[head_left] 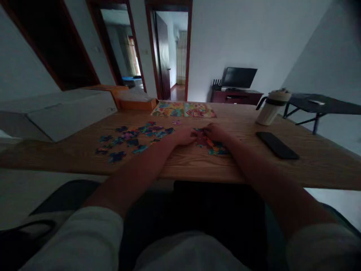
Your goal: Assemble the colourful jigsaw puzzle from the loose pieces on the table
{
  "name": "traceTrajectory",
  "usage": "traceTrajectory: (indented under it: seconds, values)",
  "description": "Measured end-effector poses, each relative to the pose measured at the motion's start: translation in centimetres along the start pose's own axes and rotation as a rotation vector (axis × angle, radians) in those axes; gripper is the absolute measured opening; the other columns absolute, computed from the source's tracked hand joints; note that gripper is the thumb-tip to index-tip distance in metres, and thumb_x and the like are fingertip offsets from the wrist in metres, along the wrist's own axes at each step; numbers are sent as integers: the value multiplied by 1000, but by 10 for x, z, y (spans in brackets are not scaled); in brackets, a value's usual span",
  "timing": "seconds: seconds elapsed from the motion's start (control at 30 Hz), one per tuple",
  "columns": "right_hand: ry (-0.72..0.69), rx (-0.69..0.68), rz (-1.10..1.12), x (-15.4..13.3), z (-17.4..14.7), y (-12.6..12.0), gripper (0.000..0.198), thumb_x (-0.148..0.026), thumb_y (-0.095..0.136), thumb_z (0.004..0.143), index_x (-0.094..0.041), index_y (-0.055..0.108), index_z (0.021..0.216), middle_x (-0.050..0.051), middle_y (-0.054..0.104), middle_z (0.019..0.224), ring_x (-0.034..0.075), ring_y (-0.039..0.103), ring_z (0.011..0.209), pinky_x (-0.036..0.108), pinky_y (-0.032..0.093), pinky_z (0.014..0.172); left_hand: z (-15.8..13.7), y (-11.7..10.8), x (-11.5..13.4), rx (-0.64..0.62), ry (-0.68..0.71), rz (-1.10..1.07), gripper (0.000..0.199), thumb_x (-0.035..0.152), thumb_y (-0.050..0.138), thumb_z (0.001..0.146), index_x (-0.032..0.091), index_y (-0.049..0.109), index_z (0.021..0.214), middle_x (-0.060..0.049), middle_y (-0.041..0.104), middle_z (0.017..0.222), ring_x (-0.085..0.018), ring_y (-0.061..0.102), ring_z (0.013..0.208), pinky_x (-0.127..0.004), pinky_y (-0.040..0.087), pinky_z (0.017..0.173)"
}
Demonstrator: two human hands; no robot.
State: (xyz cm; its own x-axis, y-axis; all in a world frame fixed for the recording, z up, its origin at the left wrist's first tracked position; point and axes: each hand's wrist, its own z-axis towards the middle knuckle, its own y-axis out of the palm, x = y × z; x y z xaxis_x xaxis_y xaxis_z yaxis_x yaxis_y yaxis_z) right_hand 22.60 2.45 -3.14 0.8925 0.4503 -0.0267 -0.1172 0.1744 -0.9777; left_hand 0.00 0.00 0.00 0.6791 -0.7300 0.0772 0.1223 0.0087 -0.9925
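A small joined section of jigsaw puzzle [208,142], red, orange and teal, lies on the table between my hands. At its left edge, my left hand [184,136] has its fingers curled against the pieces. My right hand [216,133] bends over its upper right side, fingers closed on the pieces there. Dim light blurs the fingertips, and the hands hide part of the section. Left of my left hand, several loose puzzle pieces [132,142] in blue, purple and teal are spread out. A single pinkish piece [176,122] lies apart, farther back.
A colourful picture sheet [184,109] lies at the table's far edge, beside an orange box [137,104]. A long white box [73,109] stands at the left. To the right are a black phone [276,145] and a cream tumbler [272,108] with a dark handle.
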Motion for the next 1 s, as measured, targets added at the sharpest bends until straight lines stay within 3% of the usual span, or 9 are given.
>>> traceTrajectory:
  seconds: [0.3, 0.4, 0.53, 0.63, 0.83, 1.0]
  values:
    - [102, 1, 64, -8, -2, -6, 34, -32, 52, 97, -23, 77, 118, 12, 75, 115, 28, 67, 110, 33, 46, 98, 3, 0, -1, -5, 1, -23, 37, 34, 50, 95, 23, 72, 122, -6, 73, 119, -23, 66, 108, -30, 47, 94]
    - [90, -18, 127, -3, -1, -7, 34, -25, 52, 95, -21, 76, 119, 13, 74, 117, 27, 68, 109, 34, 47, 97, 2, 0, -1, -10, 1, -38, 36, 35, 51, 95, 23, 73, 120, -7, 73, 118, -23, 66, 107, -30, 48, 93]
    - [193, 179, 282, 15, -7, -15, 48, -8, 43, 89, -14, 70, 129, 13, 69, 130, 23, 63, 121, 33, 45, 105, 0, -3, 1, -16, -19, -64, 37, 35, 51, 95, 23, 73, 123, -6, 74, 119, -23, 67, 104, -30, 48, 89]
    - [288, 290, 334, 26, -16, -23, 49, -5, 42, 87, -11, 72, 126, 14, 69, 129, 23, 64, 120, 34, 46, 105, -4, -7, 3, -21, -42, -76, 38, 37, 52, 95, 25, 72, 125, -6, 76, 111, -22, 69, 97, -29, 49, 84]
    - [246, 78, 321, 15, -22, -26, 42, -9, 49, 89, -15, 75, 121, 12, 76, 113, 23, 72, 94, 33, 52, 90, -10, -11, 7, -39, -54, -67, 37, 37, 55, 95, 26, 72, 125, -5, 75, 115, -22, 69, 101, -29, 49, 86]
    - [36, -91, 434, 1, -25, -26, 29, -35, 60, 94, -25, 78, 113, 4, 79, 100, 22, 72, 87, 29, 53, 79, -6, -9, 1, -44, -37, -104, 35, 34, 56, 95, 22, 73, 123, -7, 75, 118, -24, 69, 105, -31, 49, 91]
